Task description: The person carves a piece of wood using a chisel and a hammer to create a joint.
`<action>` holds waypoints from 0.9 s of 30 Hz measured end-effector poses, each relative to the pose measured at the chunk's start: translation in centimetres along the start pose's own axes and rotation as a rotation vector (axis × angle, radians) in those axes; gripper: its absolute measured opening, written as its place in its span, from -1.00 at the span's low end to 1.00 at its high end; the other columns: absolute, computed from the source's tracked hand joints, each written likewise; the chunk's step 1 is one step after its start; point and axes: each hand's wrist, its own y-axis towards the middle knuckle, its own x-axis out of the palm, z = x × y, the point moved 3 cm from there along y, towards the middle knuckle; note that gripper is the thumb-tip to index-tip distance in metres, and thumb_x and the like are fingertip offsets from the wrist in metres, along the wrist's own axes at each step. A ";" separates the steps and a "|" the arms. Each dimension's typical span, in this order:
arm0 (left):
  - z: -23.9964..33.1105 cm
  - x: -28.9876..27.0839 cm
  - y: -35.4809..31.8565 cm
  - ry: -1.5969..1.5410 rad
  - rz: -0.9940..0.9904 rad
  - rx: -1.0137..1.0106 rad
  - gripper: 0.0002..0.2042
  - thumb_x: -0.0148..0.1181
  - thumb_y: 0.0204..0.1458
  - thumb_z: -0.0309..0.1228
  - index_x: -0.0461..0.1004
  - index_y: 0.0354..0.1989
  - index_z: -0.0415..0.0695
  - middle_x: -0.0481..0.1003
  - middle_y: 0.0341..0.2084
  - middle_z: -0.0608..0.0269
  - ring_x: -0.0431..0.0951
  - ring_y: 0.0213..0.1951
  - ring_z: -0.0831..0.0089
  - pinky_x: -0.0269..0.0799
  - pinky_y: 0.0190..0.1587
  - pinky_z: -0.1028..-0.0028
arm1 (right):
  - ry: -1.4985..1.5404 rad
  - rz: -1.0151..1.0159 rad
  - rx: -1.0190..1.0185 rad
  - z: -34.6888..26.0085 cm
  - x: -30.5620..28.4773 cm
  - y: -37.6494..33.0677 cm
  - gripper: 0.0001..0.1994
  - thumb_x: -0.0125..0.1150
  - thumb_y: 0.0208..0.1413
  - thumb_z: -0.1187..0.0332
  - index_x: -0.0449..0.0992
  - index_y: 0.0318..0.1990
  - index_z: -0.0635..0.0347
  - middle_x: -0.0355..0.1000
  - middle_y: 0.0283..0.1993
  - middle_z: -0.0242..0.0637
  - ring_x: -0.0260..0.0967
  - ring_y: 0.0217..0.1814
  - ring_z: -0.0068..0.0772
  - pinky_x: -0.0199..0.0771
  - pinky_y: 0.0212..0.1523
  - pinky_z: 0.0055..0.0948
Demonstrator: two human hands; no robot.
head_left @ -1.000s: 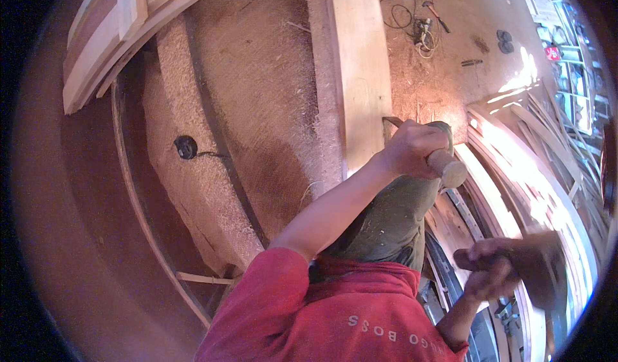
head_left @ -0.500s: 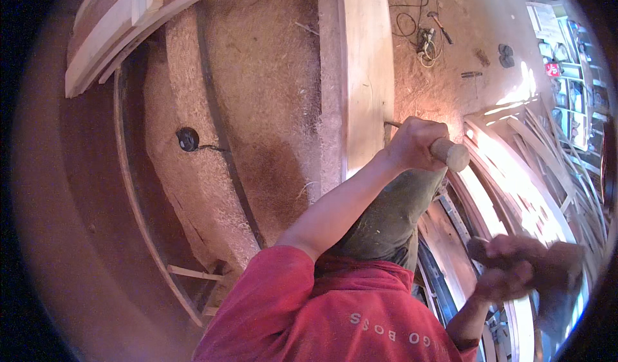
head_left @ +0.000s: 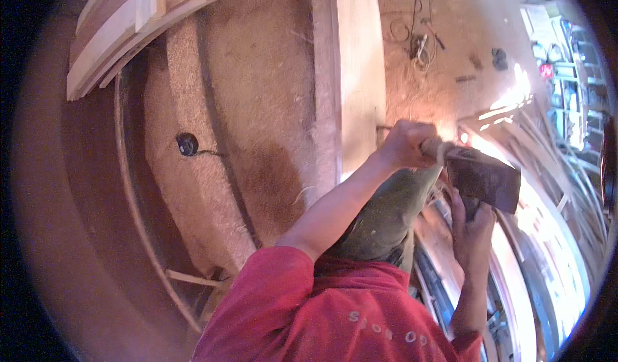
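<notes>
Beside the plank (head_left: 362,72), your left hand (head_left: 405,144) clenches a chisel (head_left: 430,148), butt protruding; farther out, your right hand (head_left: 474,232), fingers wrapped, holds a mallet (head_left: 484,180).

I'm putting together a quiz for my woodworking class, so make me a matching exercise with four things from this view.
1. left hand
2. right hand
3. round black object
4. shirt

A. red
B. gripping the dark mallet
C. in the picture's left half, apart from both hands
D. closed round a pale wooden handle

Pairs: 1-D, 2-B, 3-C, 4-A
</notes>
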 end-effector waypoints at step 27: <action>-3.9 -1.1 -1.3 -0.045 0.086 -0.129 -0.69 0.56 -0.28 -0.26 0.55 -0.41 -0.08 0.53 -0.52 0.26 0.58 -0.43 0.29 0.48 -0.32 0.34 | 0.319 0.154 -0.016 -1.4 -0.2 -1.9 -0.73 0.25 0.25 0.27 0.50 -0.20 0.38 0.49 -0.53 -0.15 0.46 -0.56 -0.29 0.44 -0.46 -0.30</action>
